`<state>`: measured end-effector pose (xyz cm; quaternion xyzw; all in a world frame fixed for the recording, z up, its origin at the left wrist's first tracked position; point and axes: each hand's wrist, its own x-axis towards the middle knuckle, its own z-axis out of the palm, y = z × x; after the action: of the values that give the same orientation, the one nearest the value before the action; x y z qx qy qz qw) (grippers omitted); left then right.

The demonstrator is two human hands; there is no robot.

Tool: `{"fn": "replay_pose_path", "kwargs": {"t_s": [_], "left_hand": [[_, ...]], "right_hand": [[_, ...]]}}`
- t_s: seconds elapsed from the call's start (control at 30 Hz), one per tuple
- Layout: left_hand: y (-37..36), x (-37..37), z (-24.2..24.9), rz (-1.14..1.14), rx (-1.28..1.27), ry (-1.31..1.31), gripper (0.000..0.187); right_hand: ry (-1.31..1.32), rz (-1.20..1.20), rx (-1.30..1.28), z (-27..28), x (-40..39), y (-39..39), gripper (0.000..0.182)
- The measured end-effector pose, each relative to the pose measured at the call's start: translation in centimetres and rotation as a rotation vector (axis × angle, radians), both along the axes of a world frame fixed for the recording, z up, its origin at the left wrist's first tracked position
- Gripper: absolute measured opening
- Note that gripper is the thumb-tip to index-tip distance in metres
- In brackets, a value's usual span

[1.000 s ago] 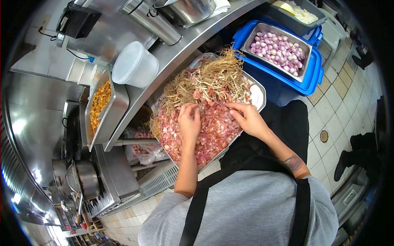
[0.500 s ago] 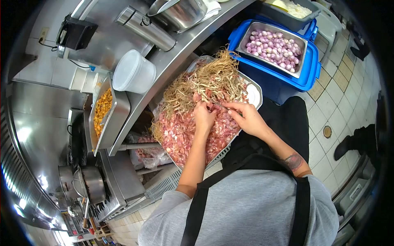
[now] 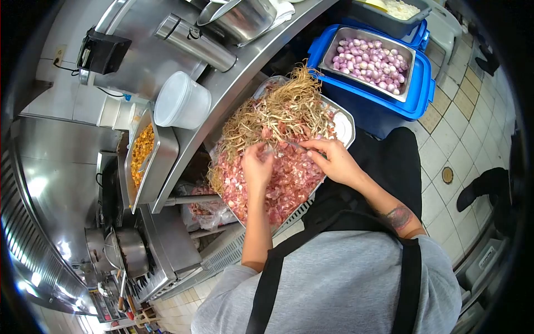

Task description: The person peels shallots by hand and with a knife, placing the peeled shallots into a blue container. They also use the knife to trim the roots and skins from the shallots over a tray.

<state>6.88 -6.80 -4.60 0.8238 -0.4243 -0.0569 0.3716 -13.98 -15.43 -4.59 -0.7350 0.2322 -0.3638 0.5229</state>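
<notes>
My right hand (image 3: 332, 160) is closed around a small knife (image 3: 295, 146), whose blade points left over a heap of shallot skins (image 3: 278, 192). To its left, my left hand (image 3: 257, 165) hovers low above the skins with curled fingers; what it pinches, if anything, I cannot make out. Beyond both hands lies a thick pile of dry stalks and roots (image 3: 267, 111), with unpeeled shallots among them. Skins and stalks fill a wide, light-coloured tray (image 3: 349, 119) before me. A white round lid or dish (image 3: 344, 131) shows at the tray's right side.
Peeled shallots (image 3: 370, 64) fill a metal pan (image 3: 410, 72) on a blue lidded bin (image 3: 425, 92). On the steel counter (image 3: 245, 67) at left stand a white tub (image 3: 181, 103) and a tray of orange food (image 3: 143, 153). Another person's foot (image 3: 473, 192) is at right.
My left hand has moved left and slightly down, away from the knife, and its fingers have turned. My right hand stays nearly in place with the knife.
</notes>
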Motion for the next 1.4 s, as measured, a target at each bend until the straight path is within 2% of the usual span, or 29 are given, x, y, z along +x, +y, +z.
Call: {"fn": "replay_pose_path", "kwargs": {"t_s": [0.07, 0.13, 0.17, 0.2, 0.27, 0.33, 0.37, 0.4, 0.47, 0.57, 0.67, 0.73, 0.77, 0.87, 0.9, 1.1, 1.13, 1.17, 1.27, 1.3, 1.33, 1.4], "left_hand": [[-1.9, 0.0, 1.3, 0.003, -0.006, -0.073, 0.025], [-4.1, 1.0, 0.0, 0.001, -0.103, -0.138, 0.025], [-5.1, 1.9, -1.6, -0.024, -0.071, -0.179, 0.025], [-5.7, 1.9, -1.8, -0.063, -0.026, -0.384, 0.019], [-6.5, 2.9, -2.7, -0.103, -0.054, -0.424, 0.017], [-6.3, 2.0, -0.5, -0.031, 0.086, -0.149, 0.016], [-6.1, 3.7, -1.8, -0.054, 0.077, -0.132, 0.016], [-5.5, 2.8, 0.0, -0.013, 0.129, -0.118, 0.016], [-4.0, 2.6, 0.7, -0.029, 0.055, -0.023, 0.016], [-2.6, 0.0, 2.1, -0.061, -0.157, -0.497, 0.016], [-2.2, -2.9, 2.1, -0.149, -0.19, -0.316, 0.011], [-2.8, -4.4, 2.4, -0.358, -0.161, -0.148, 0.009], [-3.3, -4.7, 1.9, -0.296, -0.007, 0.082, 0.007], [-5.1, -2.7, -1.9, -0.267, -0.099, -0.308, 0.006], [-5.6, -2.4, -2.0, -0.231, -0.051, -0.318, 0.007], [-6.3, -2.8, -2.5, -0.308, 0.113, -0.206, 0.01], [-6.5, -2.3, -3.4, -0.339, 0.023, -0.308, 0.01], [-6.5, -1.7, -4.0, -0.332, 0.0, -0.281, 0.011], [-5.9, -1.4, -3.4, -0.373, -0.033, -0.111, 0.01], [-5.6, 0.3, -4.4, -0.375, 0.099, -0.111, 0.012], [-5.1, 0.6, -4.5, -0.379, -0.01, -0.02, 0.023], [-3.4, 1.0, -3.0, -0.275, 0.234, 0.243, 0.034]], "right_hand": [[-0.035, 0.01, -0.017, 0.4, 0.2, 0.3, 0.024], [-0.042, 0.02, -0.003, 0.6, 0.0, 0.4, 0.024], [-0.035, 0.027, 0.017, 0.6, 0.0, 0.4, 0.024], [-0.028, 0.032, 0.036, 0.7, -0.1, 0.4, 0.024], [-0.005, 0.024, 0.099, 1.0, -0.6, 0.1, 0.025], [-0.001, -0.016, 0.106, 1.0, -1.2, -0.1, 0.026], [-0.01, -0.046, 0.079, 1.0, -1.4, -0.4, 0.026], [-0.022, -0.072, 0.052, 0.9, -1.4, -0.6, 0.026], [-0.007, -0.079, 0.107, 0.4, -1.5, -0.9, 0.027], [0.01, -0.075, 0.129, 0.8, -1.5, -1.0, 0.026], [-0.052, -0.073, 0.09, 0.0, -0.5, -0.7, 0.025], [-0.031, -0.009, 0.155, 0.0, -0.3, -0.5, 0.026], [-0.02, 0.021, 0.186, 0.0, -0.3, -0.5, 0.027], [-0.024, 0.002, 0.153, 0.7, -0.8, -0.3, 0.026], [-0.028, 0.003, 0.215, 0.6, -1.1, -0.3, 0.026], [-0.021, -0.046, 0.064, 0.6, -1.0, -0.7, 0.026], [-0.037, -0.055, 0.03, 0.7, -0.6, -0.5, 0.026], [0.017, 0.005, 0.162, 1.0, -0.7, -0.3, 0.025], [0.003, -0.032, -0.098, -0.2, -0.2, 0.2, 0.023], [-0.075, -0.041, -0.107, -0.5, -0.1, 0.3, 0.024], [-0.032, -0.018, -0.019, -0.6, -0.4, 0.3, 0.024], [0.043, 0.04, 0.159, -0.6, -0.5, 0.1, 0.025]]}}
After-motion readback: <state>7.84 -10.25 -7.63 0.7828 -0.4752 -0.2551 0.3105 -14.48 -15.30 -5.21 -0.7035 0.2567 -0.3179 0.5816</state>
